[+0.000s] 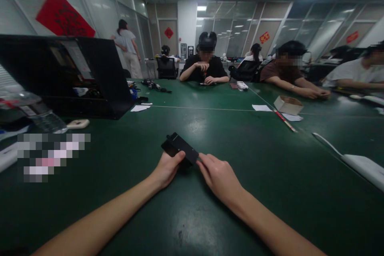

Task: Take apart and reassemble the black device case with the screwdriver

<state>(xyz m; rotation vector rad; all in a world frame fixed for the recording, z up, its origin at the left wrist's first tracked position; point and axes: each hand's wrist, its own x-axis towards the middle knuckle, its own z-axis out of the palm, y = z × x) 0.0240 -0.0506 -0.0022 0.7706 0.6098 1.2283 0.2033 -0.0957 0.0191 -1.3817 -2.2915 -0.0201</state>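
A black box-like piece with flat faces and small light dots is held tilted above the green table. My left hand is closed round its near left side, thumb lying on the top face and the other fingers hidden beneath. At the right end of the piece, my right hand has its fingers together, with the fingertips gripping the edge. What the right thumb does is hidden behind the hand. The exact kind of the black piece cannot be made out.
Left stand a large open black case, a plastic bottle and a white rounded object. Rightward are a small cardboard box, a red-and-white strip and a white device with a cable. A person sits opposite.
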